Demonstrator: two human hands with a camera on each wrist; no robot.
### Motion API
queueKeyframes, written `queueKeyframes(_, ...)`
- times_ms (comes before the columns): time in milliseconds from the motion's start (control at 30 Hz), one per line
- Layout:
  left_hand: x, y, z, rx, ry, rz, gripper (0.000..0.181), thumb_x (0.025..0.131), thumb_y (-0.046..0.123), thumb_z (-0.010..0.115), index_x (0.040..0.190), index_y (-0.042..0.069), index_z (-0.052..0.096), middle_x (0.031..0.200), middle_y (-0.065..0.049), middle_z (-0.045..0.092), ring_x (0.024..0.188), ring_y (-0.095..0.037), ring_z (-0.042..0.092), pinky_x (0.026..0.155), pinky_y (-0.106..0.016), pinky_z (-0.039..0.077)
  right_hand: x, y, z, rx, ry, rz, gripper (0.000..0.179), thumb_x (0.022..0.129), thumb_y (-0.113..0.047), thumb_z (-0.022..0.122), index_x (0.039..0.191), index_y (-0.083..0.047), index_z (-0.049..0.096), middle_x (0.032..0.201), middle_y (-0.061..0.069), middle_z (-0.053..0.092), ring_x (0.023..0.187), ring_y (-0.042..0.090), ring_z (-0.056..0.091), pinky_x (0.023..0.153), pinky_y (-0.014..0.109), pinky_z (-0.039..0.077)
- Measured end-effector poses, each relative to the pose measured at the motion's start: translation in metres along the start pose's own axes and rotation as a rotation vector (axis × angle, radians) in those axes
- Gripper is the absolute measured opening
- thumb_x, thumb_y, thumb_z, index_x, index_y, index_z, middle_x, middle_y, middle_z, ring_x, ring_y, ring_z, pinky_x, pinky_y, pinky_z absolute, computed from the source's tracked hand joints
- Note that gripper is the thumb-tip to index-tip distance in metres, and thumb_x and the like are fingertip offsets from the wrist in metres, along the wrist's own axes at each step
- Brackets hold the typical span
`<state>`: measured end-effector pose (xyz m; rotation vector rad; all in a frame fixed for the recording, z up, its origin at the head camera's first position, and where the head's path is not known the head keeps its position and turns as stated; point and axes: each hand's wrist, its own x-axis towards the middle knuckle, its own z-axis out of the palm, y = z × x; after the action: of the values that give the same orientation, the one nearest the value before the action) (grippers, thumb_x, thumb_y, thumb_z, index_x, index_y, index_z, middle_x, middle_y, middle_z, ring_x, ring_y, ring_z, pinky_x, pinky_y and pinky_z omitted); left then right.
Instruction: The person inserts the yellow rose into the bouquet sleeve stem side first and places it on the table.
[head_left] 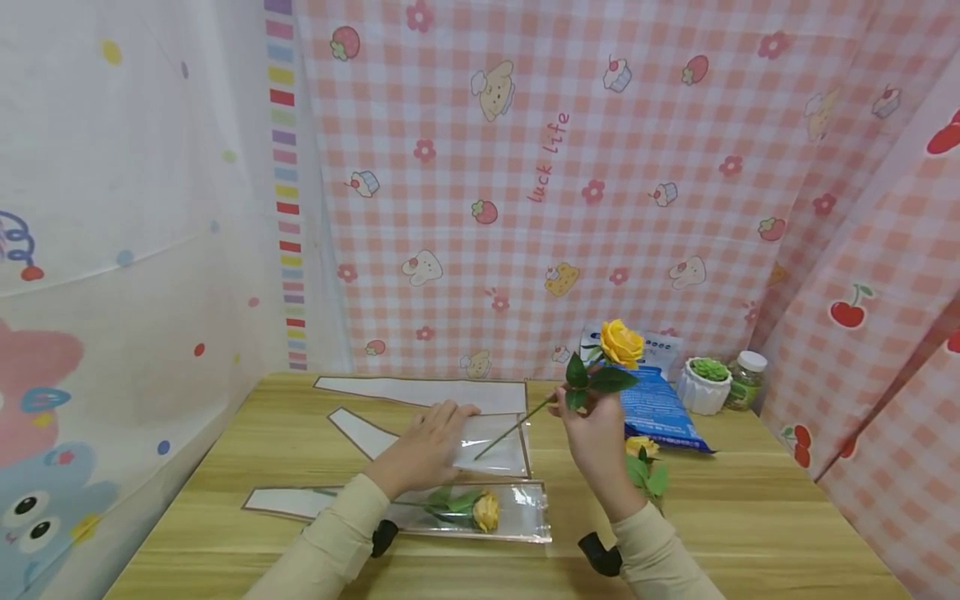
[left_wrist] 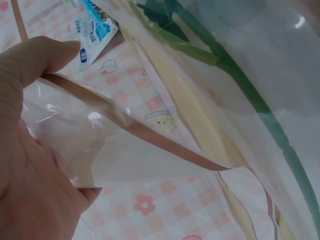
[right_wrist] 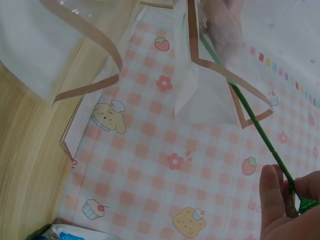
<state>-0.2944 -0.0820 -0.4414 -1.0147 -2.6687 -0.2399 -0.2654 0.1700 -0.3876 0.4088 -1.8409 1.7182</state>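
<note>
We have the clear sleeve (head_left: 506,463), with our yellow rose (head_left: 611,380) sticking out to its right. Our left hand (head_left: 431,437) pinches the sleeve; our right hand (head_left: 592,425) pinches the stem (right_wrist: 264,136), in at the sleeve's mouth (right_wrist: 212,66). We should keep that mouth wide and the stem straight. The right wrist view shows the parted mouth; only the head view shows the bloom (head_left: 622,343)

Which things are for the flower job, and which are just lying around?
Seem part of the job:
rose in the right hand
sleeve in the left hand
near sleeve, with a bagged rose
far sleeve
loose rose by the right arm

Seem just lying about:
blue packet
potted plant
jar
</note>
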Motion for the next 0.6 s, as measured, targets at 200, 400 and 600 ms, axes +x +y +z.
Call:
queueKeyframes(200,-0.001,0.001,0.0,-0.011,0.003,0.0,0.087,0.077,0.026,0.085,0.147,0.013,0.035,0.118,-0.005,0.047,0.108,-0.021,0.048,0.087,-0.039,0.044,-0.003,0.001,0.002,-0.055,-0.003,0.017,0.036,0.092,0.011,0.065,0.123,0.007,0.046,0.099,0.023,0.064,0.082,0.017,0.07,0.071,0.03,0.06)
queueKeyframes(400,-0.001,0.001,-0.001,-0.008,-0.003,-0.001,0.086,0.078,0.026,0.085,0.147,0.014,0.035,0.117,-0.004,0.047,0.108,-0.021,0.048,0.087,-0.039,0.044,-0.007,0.005,0.006,-0.119,0.008,0.013,0.035,0.092,0.006,0.068,0.122,0.006,0.05,0.102,0.024,0.066,0.083,0.019,0.069,0.071,0.028,0.059)
queueKeyframes(600,0.0,0.002,-0.002,-0.017,-0.008,-0.012,0.085,0.08,0.026,0.084,0.147,0.013,0.035,0.116,-0.004,0.047,0.106,-0.02,0.047,0.087,-0.039,0.044,-0.008,0.008,0.012,-0.167,0.013,0.009,0.03,0.091,0.009,0.068,0.117,0.006,0.053,0.097,0.022,0.067,0.08,0.026,0.071,0.069,0.028,0.059)
